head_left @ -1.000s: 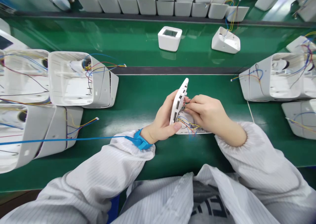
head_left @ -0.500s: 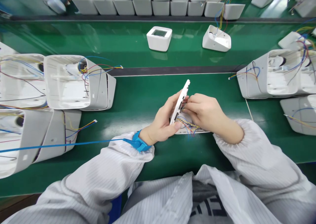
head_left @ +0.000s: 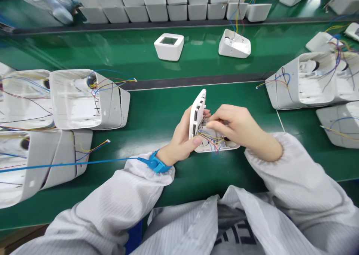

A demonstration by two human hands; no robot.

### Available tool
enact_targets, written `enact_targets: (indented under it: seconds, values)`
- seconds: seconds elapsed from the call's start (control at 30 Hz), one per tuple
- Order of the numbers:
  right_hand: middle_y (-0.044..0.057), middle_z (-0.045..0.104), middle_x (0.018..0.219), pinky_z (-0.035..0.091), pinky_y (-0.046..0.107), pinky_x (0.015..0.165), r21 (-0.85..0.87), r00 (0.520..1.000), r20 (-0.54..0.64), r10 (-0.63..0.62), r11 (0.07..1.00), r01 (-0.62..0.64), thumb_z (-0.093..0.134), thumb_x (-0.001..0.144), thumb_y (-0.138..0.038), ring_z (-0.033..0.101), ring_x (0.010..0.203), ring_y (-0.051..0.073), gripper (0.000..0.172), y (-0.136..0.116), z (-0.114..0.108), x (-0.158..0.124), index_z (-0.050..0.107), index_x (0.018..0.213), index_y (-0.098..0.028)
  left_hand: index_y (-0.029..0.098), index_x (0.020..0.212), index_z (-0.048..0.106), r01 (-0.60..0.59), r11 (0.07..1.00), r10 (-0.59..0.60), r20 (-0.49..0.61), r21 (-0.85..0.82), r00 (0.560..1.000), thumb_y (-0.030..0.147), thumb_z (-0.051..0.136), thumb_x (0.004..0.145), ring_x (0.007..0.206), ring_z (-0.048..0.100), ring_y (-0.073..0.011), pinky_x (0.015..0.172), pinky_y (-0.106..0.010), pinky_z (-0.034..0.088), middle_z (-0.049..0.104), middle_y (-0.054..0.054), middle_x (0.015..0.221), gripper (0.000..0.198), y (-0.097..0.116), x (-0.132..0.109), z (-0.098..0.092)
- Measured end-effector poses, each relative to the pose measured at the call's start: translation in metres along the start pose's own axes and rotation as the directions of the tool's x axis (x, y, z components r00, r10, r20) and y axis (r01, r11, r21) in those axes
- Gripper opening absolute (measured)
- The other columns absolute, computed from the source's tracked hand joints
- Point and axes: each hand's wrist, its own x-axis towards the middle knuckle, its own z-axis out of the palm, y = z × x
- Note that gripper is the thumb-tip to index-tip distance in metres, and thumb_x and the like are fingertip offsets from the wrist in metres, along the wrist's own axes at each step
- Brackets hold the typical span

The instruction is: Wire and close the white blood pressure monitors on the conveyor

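My left hand [head_left: 183, 135] is closed round a white plastic cover [head_left: 197, 112], tilted up on edge with its inner side facing right. Beside it on the bench lies a white plastic housing [head_left: 231, 146], with thin coloured wires [head_left: 211, 139] running over its inside. My right hand [head_left: 234, 124] reaches over this housing, thumb and fingers pinched close to the inner side of the cover. What the pinch holds is hidden; wires run near it. A blue wrist strap [head_left: 158, 163] sits on my left wrist.
Large white housings with wires stand at the left [head_left: 114, 105] and right [head_left: 286, 86] of the green bench [head_left: 157, 112]. On a raised ledge behind sit a white unit with a screen [head_left: 169, 47] and an open white shell [head_left: 235, 45]. A blue cord [head_left: 70, 164] crosses the left side.
The cover has turned more upright and its inner side shows more. My right hand has moved slightly right, uncovering more of the housing and wires. The camera view has shifted a little.
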Motion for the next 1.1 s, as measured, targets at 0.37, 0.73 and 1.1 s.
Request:
enact_targets:
  seconds: [0.37, 0.73, 1.1]
  values:
    - [0.001, 0.051, 0.077, 0.042, 0.026, 0.062, 0.434, 0.96, 0.272, -0.067, 0.899, -0.06, 0.067, 0.092, -0.035, 0.05, 0.073, 0.013, 0.025, 0.005, -0.018, 0.0, 0.069, 0.073, -0.018, 0.023, 0.152, 0.031, -0.022, 1.0, 0.022, 0.037, 0.015, 0.999, 0.053, 0.066, 0.084, 0.131, 0.049, -0.0337, 0.113, -0.053, 0.04, 0.048, -0.016, 0.141, 0.081, 0.002, 0.001, 0.001]
    - [0.0, 0.059, 0.076, 0.048, 0.028, 0.064, 0.527, 0.92, 0.392, -0.022, 0.824, -0.205, 0.067, 0.09, -0.045, 0.056, 0.071, 0.013, 0.03, 0.006, -0.028, 0.001, 0.07, 0.073, -0.02, 0.024, 0.147, 0.036, -0.005, 0.998, 0.001, 0.057, 0.058, 0.998, 0.056, 0.067, 0.083, 0.132, 0.05, -0.0337, 0.112, -0.052, 0.044, 0.049, -0.016, 0.142, 0.078, 0.005, 0.002, 0.002]
    - [0.002, 0.068, 0.076, 0.046, 0.029, 0.067, 0.202, 0.948, 0.268, -0.172, 0.972, 0.119, 0.058, 0.098, -0.03, 0.061, 0.073, 0.016, 0.023, 0.012, -0.017, 0.0, 0.073, 0.083, -0.02, 0.024, 0.151, 0.031, -0.019, 0.997, 0.017, 0.039, 0.071, 0.999, 0.057, 0.065, 0.085, 0.13, 0.052, -0.0331, 0.109, -0.051, 0.046, 0.05, -0.016, 0.141, 0.081, 0.005, 0.002, 0.003]
